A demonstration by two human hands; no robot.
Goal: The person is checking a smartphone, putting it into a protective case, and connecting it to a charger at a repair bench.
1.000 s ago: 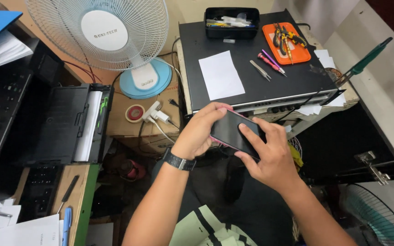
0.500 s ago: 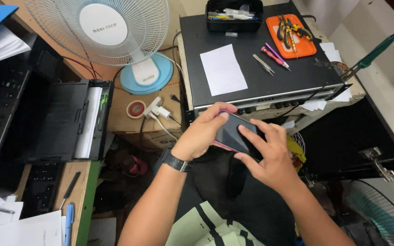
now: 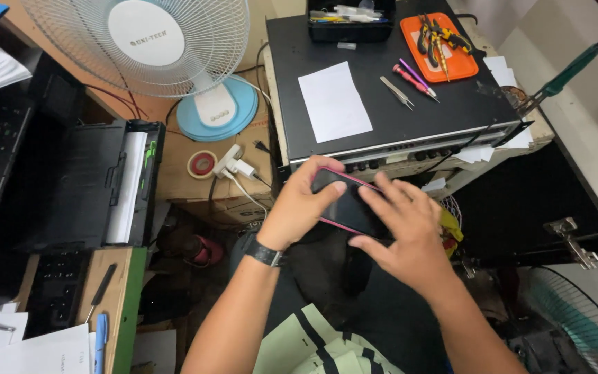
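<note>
Fingers (image 3: 382, 201) of both hands around pink-edged phone (image 3: 344, 206).

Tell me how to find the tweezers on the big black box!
Look at the big black box behind the hands. On its top, right of the white paper, lie the silver tweezers. Beside them are a red screwdriver and a purple one, but the tweezers are plain bare metal, with no coloured handle.
</note>
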